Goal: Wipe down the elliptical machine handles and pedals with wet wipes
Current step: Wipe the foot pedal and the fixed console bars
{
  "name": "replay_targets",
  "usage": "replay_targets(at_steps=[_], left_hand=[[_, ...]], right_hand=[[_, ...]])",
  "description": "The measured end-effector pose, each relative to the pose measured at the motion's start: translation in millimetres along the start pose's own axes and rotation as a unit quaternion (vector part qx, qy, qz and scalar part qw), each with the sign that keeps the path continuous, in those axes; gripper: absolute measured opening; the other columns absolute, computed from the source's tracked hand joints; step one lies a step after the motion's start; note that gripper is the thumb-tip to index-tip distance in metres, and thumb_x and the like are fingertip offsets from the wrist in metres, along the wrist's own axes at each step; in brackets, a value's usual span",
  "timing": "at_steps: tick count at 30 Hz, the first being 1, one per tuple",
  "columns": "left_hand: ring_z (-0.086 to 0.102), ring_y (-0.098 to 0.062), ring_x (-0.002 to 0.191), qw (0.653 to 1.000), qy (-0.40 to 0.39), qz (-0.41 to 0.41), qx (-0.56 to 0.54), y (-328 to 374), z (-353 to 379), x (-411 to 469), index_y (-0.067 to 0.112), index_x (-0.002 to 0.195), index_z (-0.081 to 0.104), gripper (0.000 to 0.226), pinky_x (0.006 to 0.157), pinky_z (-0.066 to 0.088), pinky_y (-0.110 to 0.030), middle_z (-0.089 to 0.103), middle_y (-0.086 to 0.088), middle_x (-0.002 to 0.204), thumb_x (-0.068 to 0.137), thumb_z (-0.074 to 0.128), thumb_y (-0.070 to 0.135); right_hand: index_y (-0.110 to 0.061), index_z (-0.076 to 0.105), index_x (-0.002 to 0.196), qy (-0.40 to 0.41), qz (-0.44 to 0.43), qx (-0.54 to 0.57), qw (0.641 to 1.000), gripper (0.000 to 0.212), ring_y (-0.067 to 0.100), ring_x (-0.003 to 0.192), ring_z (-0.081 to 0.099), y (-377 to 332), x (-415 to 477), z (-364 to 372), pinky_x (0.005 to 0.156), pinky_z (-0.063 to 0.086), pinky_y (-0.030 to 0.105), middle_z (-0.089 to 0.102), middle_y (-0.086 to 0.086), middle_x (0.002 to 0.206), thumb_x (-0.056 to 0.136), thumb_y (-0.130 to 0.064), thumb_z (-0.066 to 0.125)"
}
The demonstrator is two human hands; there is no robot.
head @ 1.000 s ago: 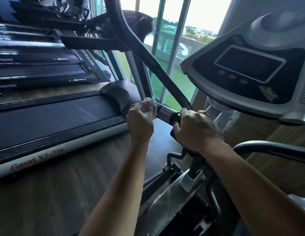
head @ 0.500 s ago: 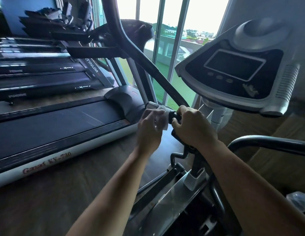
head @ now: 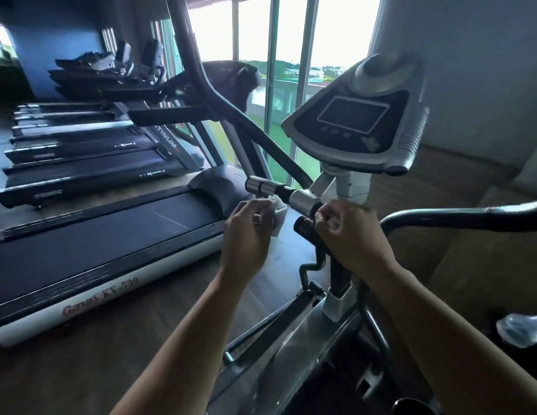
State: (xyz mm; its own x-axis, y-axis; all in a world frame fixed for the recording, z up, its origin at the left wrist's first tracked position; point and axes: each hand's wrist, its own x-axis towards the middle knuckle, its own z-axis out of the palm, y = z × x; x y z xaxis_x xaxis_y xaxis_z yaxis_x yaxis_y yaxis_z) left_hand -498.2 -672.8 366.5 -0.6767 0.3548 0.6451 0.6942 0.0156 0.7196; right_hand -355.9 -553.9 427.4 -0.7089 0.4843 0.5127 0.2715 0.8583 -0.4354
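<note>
My left hand (head: 246,235) holds a crumpled white wet wipe (head: 278,215) just below the chrome-and-black fixed handle (head: 279,190) of the elliptical, off the bar. My right hand (head: 351,235) is closed around the black grip (head: 303,226) at the base of that handle, near the centre post (head: 351,187). The long black swing handle (head: 219,91) rises up and left behind them. A second black handle (head: 471,215) curves off to the right. The grey console (head: 357,127) sits above. Pedals are hidden.
A treadmill (head: 96,244) labelled in red lies close on the left, with more treadmills (head: 81,151) behind it. Tall windows (head: 291,70) stand ahead. A clear plastic wrapper (head: 522,327) lies at lower right. The wooden floor (head: 111,354) runs between the machines.
My left hand has drawn the wipe down off the chrome handle, which now shows bare. The view has shifted up and left; my right hand keeps its grip.
</note>
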Motion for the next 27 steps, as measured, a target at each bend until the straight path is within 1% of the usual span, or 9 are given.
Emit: replay_targets(at_steps=[2,4,7,9,13,15,20,23,27], left_hand=[[0.071,-0.008,0.08,1.0,-0.013,0.012,-0.005,21,3,-15,0.014,0.106,0.073,0.013,0.068,0.051,-0.013,0.072,-0.002,0.101,0.099,0.065,0.022],[0.072,-0.007,0.08,0.999,-0.035,0.01,-0.031,43,8,-32,0.013,0.107,0.073,0.019,0.068,0.056,-0.021,0.071,0.002,0.099,0.099,0.065,0.028],[0.068,0.002,0.078,0.997,-0.059,0.027,-0.049,76,19,-62,0.013,0.104,0.072,0.02,0.067,0.053,-0.015,0.068,0.012,0.093,0.099,0.064,0.03],[0.067,0.0,0.077,0.996,-0.077,0.03,-0.046,93,30,-86,0.014,0.103,0.072,0.018,0.067,0.05,-0.014,0.069,0.011,0.092,0.1,0.064,0.03],[0.066,-0.005,0.077,0.993,-0.111,0.03,-0.031,128,58,-138,0.018,0.1,0.073,0.015,0.072,0.052,-0.024,0.071,0.01,0.092,0.097,0.065,0.031],[0.066,-0.003,0.074,0.988,-0.145,0.024,-0.04,144,75,-164,0.021,0.097,0.074,0.015,0.072,0.052,-0.022,0.071,0.011,0.09,0.095,0.066,0.034],[0.064,-0.005,0.081,0.969,-0.238,0.053,-0.039,181,121,-229,0.02,0.097,0.074,0.013,0.074,0.046,-0.014,0.069,0.01,0.093,0.094,0.067,0.031],[0.062,-0.007,0.085,0.956,-0.285,0.068,-0.023,192,146,-257,0.021,0.1,0.074,0.013,0.079,0.048,-0.024,0.068,0.009,0.097,0.094,0.066,0.029],[0.061,-0.006,0.086,0.932,-0.354,0.079,-0.015,206,185,-291,0.021,0.103,0.073,0.017,0.079,0.049,-0.026,0.066,0.01,0.099,0.092,0.066,0.031]], right_hand=[[-0.013,0.075,0.094,0.002,0.013,0.0,1.0,0.014,0.016,0.078,0.069,1,-23,-21,0.068,0.05,0.027,0.076,0.0,0.09,0.093,-0.021,0.063],[-0.014,0.074,0.092,-0.007,0.03,0.004,1.0,0.014,0.016,0.079,0.07,6,-48,-43,0.069,0.053,0.029,0.076,-0.001,0.089,0.092,-0.021,0.062],[-0.016,0.07,0.08,-0.026,0.056,0.001,0.998,0.016,0.012,0.068,0.066,21,-91,-74,0.061,0.05,0.023,0.071,-0.005,0.075,0.092,-0.023,0.062],[-0.018,0.065,0.074,-0.029,0.077,-0.018,0.996,0.022,0.01,0.063,0.064,34,-123,-90,0.058,0.048,0.019,0.066,-0.007,0.068,0.092,-0.029,0.062],[-0.023,0.065,0.079,-0.042,0.12,-0.083,0.988,0.02,0.016,0.07,0.066,63,-191,-123,0.069,0.054,0.033,0.068,-0.006,0.074,0.089,-0.039,0.058],[-0.025,0.064,0.081,-0.055,0.148,-0.096,0.983,0.018,0.016,0.072,0.066,77,-225,-142,0.07,0.056,0.036,0.067,-0.008,0.075,0.088,-0.041,0.056],[-0.027,0.064,0.085,-0.08,0.245,-0.132,0.957,0.02,0.02,0.082,0.066,112,-303,-182,0.077,0.056,0.039,0.069,-0.007,0.085,0.088,-0.044,0.054],[-0.027,0.064,0.087,-0.081,0.286,-0.173,0.939,0.02,0.022,0.084,0.066,129,-337,-196,0.078,0.055,0.038,0.069,-0.007,0.088,0.092,-0.044,0.054],[-0.023,0.066,0.09,-0.08,0.316,-0.188,0.926,0.023,0.017,0.082,0.065,158,-373,-210,0.07,0.054,0.034,0.067,-0.007,0.088,0.095,-0.041,0.053]])
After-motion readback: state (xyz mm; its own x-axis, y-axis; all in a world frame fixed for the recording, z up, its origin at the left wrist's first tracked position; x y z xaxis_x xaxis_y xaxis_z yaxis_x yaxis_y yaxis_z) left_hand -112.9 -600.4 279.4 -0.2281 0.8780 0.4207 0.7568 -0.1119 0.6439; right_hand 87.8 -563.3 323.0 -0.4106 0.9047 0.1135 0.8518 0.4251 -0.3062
